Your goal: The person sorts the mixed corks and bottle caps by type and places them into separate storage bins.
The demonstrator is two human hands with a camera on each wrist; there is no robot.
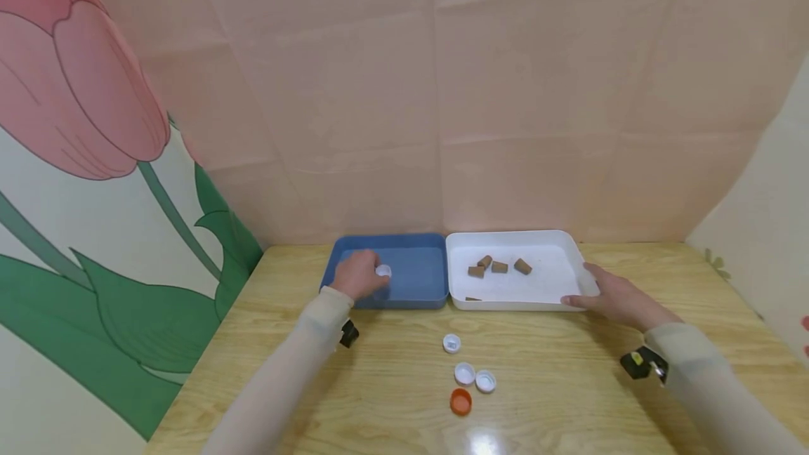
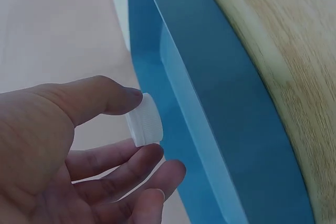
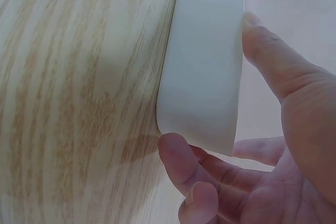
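Observation:
My left hand (image 1: 358, 274) pinches a white bottle cap (image 2: 145, 120) between thumb and fingertips, over the left part of the blue tray (image 1: 411, 251). In the left wrist view the cap is tilted on its edge, close to the tray's wall. My right hand (image 1: 622, 299) holds the front right corner of the white tray (image 1: 550, 258), thumb at the front rim and fingers around the side. Several brown corks (image 1: 499, 267) lie in the white tray. On the table in front are three white bottle caps (image 1: 464, 373) and an orange bottle cap (image 1: 461, 401).
The two trays stand side by side near the back edge of the wooden table (image 1: 379, 392). Behind them hangs a pinkish-brown sheet (image 1: 354, 90). A wall with a painted tulip (image 1: 95, 90) is at the left, and a pale wall (image 1: 758, 230) at the right.

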